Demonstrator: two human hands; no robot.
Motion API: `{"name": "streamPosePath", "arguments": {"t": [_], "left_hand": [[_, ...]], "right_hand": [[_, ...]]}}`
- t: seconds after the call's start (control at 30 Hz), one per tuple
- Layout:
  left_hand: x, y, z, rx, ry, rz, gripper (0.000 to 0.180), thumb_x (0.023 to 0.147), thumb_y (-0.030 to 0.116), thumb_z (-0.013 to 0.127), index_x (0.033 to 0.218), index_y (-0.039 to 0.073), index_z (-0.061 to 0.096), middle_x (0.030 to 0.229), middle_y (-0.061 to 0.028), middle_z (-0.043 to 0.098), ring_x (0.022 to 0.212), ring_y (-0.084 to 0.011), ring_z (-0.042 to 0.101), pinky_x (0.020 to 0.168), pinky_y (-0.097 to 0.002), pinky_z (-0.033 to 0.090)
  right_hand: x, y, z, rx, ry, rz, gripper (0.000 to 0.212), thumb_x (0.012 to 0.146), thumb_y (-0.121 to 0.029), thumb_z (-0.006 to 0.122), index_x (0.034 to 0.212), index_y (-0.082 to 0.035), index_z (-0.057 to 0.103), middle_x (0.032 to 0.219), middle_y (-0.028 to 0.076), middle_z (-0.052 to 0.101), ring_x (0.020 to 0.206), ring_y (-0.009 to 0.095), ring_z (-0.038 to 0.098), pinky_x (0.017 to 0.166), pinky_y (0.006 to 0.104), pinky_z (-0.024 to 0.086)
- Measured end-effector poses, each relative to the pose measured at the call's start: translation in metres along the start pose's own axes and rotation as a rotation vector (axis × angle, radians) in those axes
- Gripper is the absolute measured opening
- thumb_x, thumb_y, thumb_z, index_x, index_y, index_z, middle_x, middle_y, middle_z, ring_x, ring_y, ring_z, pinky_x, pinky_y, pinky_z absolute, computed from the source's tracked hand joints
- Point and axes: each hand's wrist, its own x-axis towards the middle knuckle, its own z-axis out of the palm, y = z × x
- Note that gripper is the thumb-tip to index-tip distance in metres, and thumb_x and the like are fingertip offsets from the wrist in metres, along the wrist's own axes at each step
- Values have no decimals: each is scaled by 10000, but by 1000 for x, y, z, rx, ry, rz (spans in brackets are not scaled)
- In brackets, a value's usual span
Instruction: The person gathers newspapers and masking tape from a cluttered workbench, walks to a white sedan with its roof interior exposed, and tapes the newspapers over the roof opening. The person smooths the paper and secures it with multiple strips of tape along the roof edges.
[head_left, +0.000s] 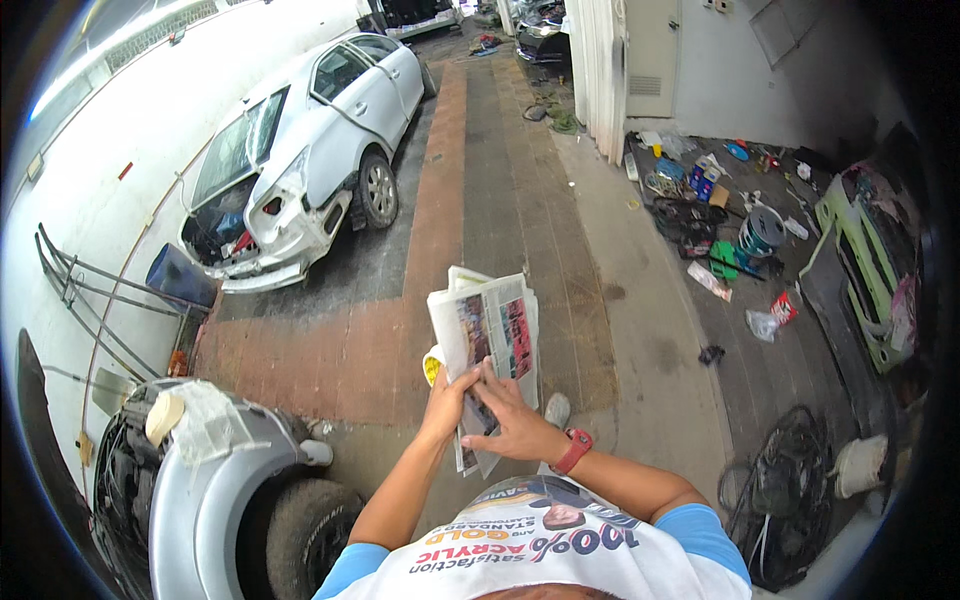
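A folded stack of newspaper sheets [490,320] hangs upright in front of my body, with coloured photos on its face. My left hand [450,405] is closed around the stack's left edge. Beside that hand sits a roll of tape [432,367] with a yellow core, its right side hidden by the paper; how it is held is hidden. My right hand [515,425] lies across the front of the newspaper, its fingers stretched toward my left fingertips and its thumb spread apart. On the right wrist is a red watch [573,452].
A white car [350,100] lacking its front bumper stands ahead left. Close on my left is a silver fender with a tyre [310,535]. Litter and a paint bucket [762,230] lie on the right, near a pale green bumper [860,275]. Black tangled parts [785,490] sit at lower right.
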Motion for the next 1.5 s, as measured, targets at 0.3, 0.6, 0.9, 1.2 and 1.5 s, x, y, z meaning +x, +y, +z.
{"name": "streamPosePath", "arguments": {"t": [0.3,0.6,0.9,1.2,1.5], "left_hand": [[239,64,-68,17,322,-6,525,1012,245,727,1439,-50,652,1301,-124,750,1189,-255,699,1082,-380,513],[494,121,-158,280,503,-38,581,989,269,724,1441,-88,640,1363,-200,747,1260,-315,705,1107,-419,514],[783,144,-265,969,485,-251,713,988,403,714,1438,-136,596,1256,-439,714,1244,-604,673,1090,-594,521],[1045,139,-297,1032,403,-403,686,1007,447,701,1447,-70,602,1293,-433,705,1251,-600,672,1119,-602,507],[1265,127,-302,1167,454,-619,744,1032,510,669,1474,-78,558,1252,-443,713,1199,-589,704,1088,-620,527]], "right_hand": [[280,117,-129,150,-328,-180,1008,979,-482,840,1726,13,378,1810,385,181,1576,517,402,1329,502,317],[546,376,-225,196,-213,216,748,1014,-463,793,1577,-9,601,1482,251,710,1319,400,714,1122,476,561],[461,628,-341,-208,-113,1355,656,964,-511,758,1433,-53,734,1438,249,733,1355,419,694,1129,519,555],[576,735,-368,-11,-237,1842,591,1046,-515,635,1457,-102,732,1471,231,714,1382,423,674,1150,529,538],[1019,986,-576,-254,11,1391,679,1069,-525,629,1529,-26,653,1519,302,657,1458,461,602,1203,537,484]]}}
